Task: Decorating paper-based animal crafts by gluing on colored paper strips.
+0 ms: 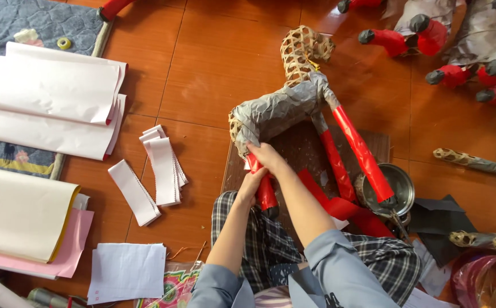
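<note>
I sit on the floor with my legs under a dark wooden board (367,142). On it stands a woven horse figure (293,97), part covered in grey paper. Its head, bare basket weave, is far from me and its back end is near me. My two arms reach forward and meet at one back leg (262,185) of the horse, which is wrapped in red paper. My right hand (268,157) is on top, fingers curled tight round the upper part of that leg, just under the grey body. My left hand (252,183) comes from below, bent at the wrist, and it grips the same red leg on its left side. Both hands are closed on the leg. Two longer red legs stick out to the right, and one ends at a shiny metal bowl (399,185). White paper strips (156,171) lie on the floor to my left, well apart from my hands
</note>
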